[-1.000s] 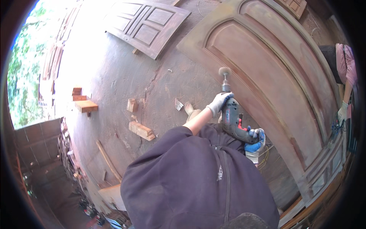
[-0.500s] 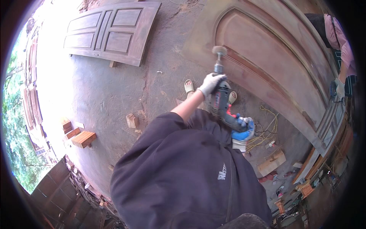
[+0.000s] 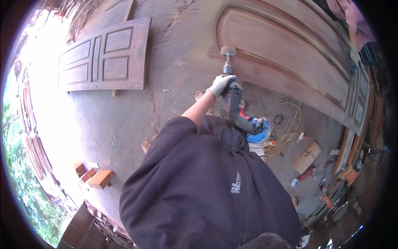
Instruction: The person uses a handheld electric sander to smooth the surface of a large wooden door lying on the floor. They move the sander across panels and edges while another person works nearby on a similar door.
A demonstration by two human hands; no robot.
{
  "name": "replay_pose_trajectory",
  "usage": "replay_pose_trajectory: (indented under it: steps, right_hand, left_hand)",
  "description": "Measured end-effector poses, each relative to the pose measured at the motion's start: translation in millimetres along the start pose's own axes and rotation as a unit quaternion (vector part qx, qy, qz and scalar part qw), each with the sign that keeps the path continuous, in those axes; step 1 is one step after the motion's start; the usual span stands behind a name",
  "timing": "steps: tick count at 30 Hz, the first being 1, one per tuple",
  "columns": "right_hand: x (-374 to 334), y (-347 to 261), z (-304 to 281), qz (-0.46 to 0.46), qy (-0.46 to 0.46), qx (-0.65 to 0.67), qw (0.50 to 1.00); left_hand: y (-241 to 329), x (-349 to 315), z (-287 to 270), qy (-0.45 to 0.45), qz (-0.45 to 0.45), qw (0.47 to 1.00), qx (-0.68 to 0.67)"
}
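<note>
A strip of floor lay open between the small door and the big door, leaving room for a hand to pass. The drill filled the gap from the left hand to the right hand, and its brush blocked the way over the big door's left part. Rightward, a yellow cord and a pale block cluttered the floor. A co-worker's hand obstructed the big door's right end.
</note>
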State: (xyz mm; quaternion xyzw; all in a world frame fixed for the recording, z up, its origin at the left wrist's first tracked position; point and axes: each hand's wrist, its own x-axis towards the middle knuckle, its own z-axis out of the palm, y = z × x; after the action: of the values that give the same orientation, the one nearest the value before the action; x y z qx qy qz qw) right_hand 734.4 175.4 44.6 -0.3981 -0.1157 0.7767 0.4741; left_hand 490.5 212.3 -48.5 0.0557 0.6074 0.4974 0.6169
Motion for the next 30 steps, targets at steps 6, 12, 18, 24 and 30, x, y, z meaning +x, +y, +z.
replay_pose_trajectory:
  steps: [6, 12, 18, 24, 30]
  right_hand:
    - [7.2, -31.1, -23.9, 0.005, -0.011, -0.051, 0.999]
    - [18.4, -90.3, -85.1, -0.061, 0.031, 0.009, 0.998]
    - [20.8, -186.1, -148.7, -0.144, 0.089, 0.010, 0.985]
    - [19.4, -224.7, -161.5, -0.156, 0.101, 0.013, 0.983]
    - [17.2, -175.1, -137.8, -0.117, 0.066, 0.003, 0.991]
  left_hand:
    - [-13.0, -10.5, 25.0, 0.001, -0.016, 0.998, -0.060]
    - [-34.0, 22.1, 127.9, -0.068, -0.029, 0.997, -0.011]
    - [-65.2, 44.4, 267.5, -0.140, -0.067, 0.988, -0.003]
    - [-68.0, 51.8, 322.6, -0.158, -0.071, 0.981, 0.090]
    - [-64.5, 27.0, 245.5, -0.115, -0.025, 0.993, -0.032]
